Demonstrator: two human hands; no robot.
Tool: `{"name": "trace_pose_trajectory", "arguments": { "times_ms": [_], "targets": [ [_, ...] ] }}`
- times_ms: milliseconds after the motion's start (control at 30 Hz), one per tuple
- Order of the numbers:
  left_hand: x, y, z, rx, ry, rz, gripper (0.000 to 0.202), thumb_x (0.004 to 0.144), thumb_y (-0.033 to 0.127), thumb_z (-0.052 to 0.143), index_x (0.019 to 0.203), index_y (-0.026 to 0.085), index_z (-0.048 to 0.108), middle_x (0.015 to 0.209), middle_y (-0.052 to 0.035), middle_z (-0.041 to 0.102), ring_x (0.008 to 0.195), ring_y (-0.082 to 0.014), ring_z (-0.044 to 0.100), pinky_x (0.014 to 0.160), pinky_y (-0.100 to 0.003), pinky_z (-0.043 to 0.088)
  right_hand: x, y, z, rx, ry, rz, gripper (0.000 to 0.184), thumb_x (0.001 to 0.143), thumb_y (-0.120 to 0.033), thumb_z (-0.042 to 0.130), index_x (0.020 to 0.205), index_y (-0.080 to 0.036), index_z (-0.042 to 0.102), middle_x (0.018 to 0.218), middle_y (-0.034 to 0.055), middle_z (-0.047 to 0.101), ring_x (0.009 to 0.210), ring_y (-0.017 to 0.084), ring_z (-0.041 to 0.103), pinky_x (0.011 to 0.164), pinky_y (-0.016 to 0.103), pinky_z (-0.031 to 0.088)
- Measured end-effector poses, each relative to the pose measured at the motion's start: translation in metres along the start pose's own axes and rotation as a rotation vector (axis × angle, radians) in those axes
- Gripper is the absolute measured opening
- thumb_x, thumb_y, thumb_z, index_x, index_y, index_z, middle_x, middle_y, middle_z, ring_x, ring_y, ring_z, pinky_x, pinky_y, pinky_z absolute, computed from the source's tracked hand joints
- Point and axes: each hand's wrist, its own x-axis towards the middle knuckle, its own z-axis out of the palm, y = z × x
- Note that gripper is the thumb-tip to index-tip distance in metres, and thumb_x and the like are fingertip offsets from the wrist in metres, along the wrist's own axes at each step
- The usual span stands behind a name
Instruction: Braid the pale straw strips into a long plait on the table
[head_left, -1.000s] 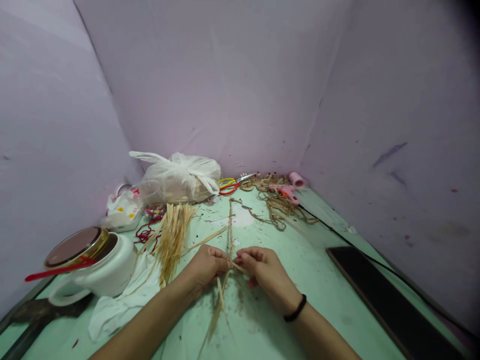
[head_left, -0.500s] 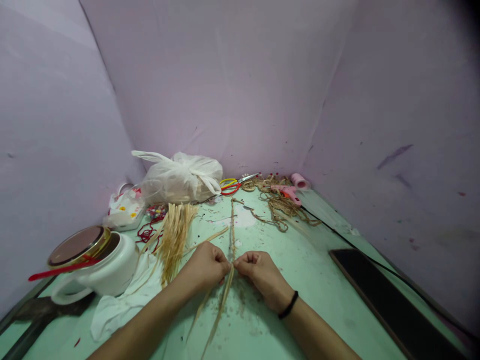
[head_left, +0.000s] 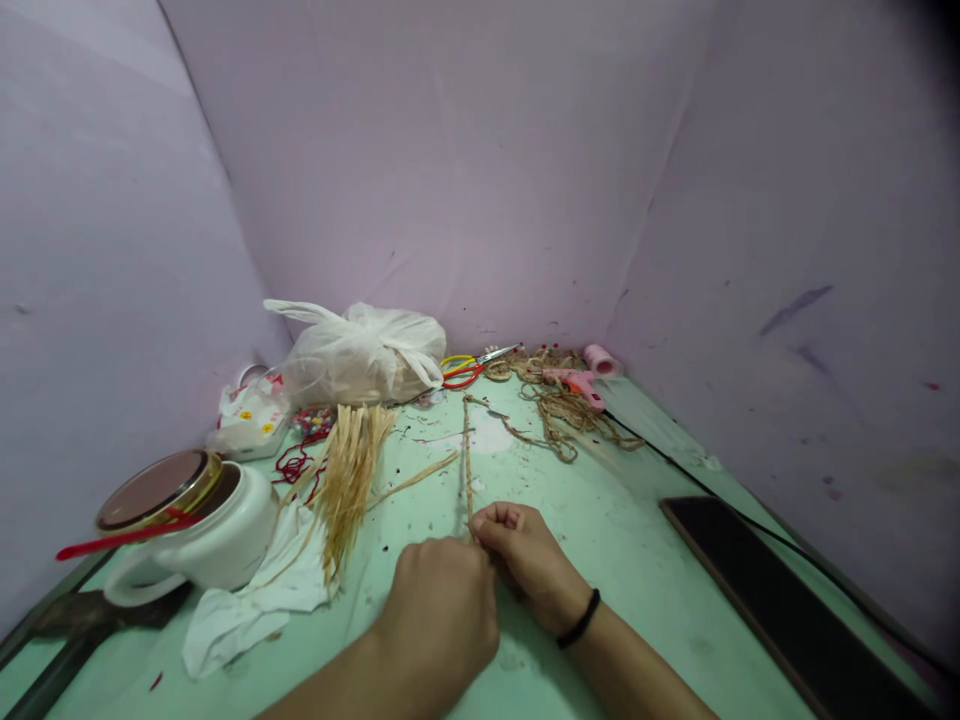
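Observation:
A thin braided cord (head_left: 469, 450) of straw-coloured fibre runs straight up the middle of the table toward me. My right hand (head_left: 521, 550), with a black band at the wrist, pinches the cord's near end between thumb and fingertips. Just to the left and nearer to me, my left hand (head_left: 442, 610) is closed in a fist, its back to the camera. It covers the loose raffia strands below the cord, and its fingertips are hidden. A bundle of raffia (head_left: 349, 480) lies to the left, with a few strands (head_left: 420, 478) sticking out toward the cord.
Left stand a white pot (head_left: 232, 540), its lid (head_left: 157, 490), a white cloth (head_left: 240, 620) and a hammer-like tool (head_left: 90, 620). Behind are a plastic bag (head_left: 360, 350), scissors (head_left: 465, 372), twine (head_left: 574, 415) and a pink glue gun (head_left: 577, 385). A dark flat panel (head_left: 765, 590) lies right.
My left hand has come nearer and to the right, turning from a pinch into a fist. The loose strand ends that hung below have gone from sight. My right hand stays on the cord.

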Motion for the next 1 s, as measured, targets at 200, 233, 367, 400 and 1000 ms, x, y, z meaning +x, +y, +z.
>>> {"name": "trace_pose_trajectory", "arguments": {
  "times_ms": [200, 233, 367, 400, 1000],
  "targets": [
    [0.029, -0.029, -0.02, -0.698, -0.042, -0.282, 0.025, 0.071, 0.033, 0.045, 0.066, 0.013, 0.059, 0.059, -0.0034, 0.058, 0.036, -0.008, 0.042, 0.039, -0.021, 0.028, 0.001, -0.001, -0.004, 0.0, -0.075, 0.007, 0.017, 0.057, -0.029, 0.058, 0.053, -0.014, 0.051, 0.041, -0.0047, 0.042, 0.039, 0.005, 0.032, 0.042, 0.021, 0.021],
    [0.032, -0.031, -0.018, -0.856, -0.164, -0.299, 0.022, 0.069, 0.031, 0.048, 0.066, 0.013, 0.059, 0.058, -0.0025, 0.058, 0.034, -0.0067, 0.04, 0.036, -0.02, 0.026, 0.002, -0.001, -0.004, 0.016, -0.089, -0.004, 0.017, 0.057, -0.028, 0.059, 0.053, -0.014, 0.051, 0.042, -0.0037, 0.045, 0.04, 0.006, 0.035, 0.043, 0.021, 0.023],
    [0.037, -0.032, 0.0, -1.183, -0.362, -0.288, 0.016, 0.058, 0.027, 0.056, 0.056, 0.012, 0.054, 0.051, -0.002, 0.055, 0.032, -0.0062, 0.04, 0.031, -0.018, 0.026, 0.003, -0.001, -0.002, 0.047, -0.135, -0.031, 0.015, 0.057, -0.027, 0.058, 0.055, -0.015, 0.049, 0.045, -0.0015, 0.05, 0.043, 0.009, 0.043, 0.046, 0.022, 0.028],
    [0.037, -0.032, 0.004, -1.196, -0.34, -0.296, 0.016, 0.056, 0.027, 0.057, 0.054, 0.012, 0.053, 0.048, -0.0012, 0.053, 0.032, -0.0065, 0.04, 0.03, -0.018, 0.025, 0.004, 0.0, -0.002, 0.022, -0.128, -0.041, 0.015, 0.058, -0.027, 0.058, 0.056, -0.014, 0.05, 0.045, -0.0015, 0.05, 0.043, 0.009, 0.043, 0.046, 0.022, 0.028],
    [0.045, -0.035, 0.023, -1.029, -0.107, -0.231, 0.009, 0.051, 0.016, 0.049, 0.042, 0.014, 0.046, 0.034, 0.0072, 0.029, 0.037, -0.0034, 0.02, 0.04, -0.021, 0.012, -0.005, -0.009, -0.017, -0.835, 0.072, -0.299, 0.016, 0.069, -0.025, 0.051, 0.06, -0.016, 0.061, 0.057, 0.0038, 0.06, 0.052, 0.012, 0.048, 0.049, 0.022, 0.026]
  ]
}}
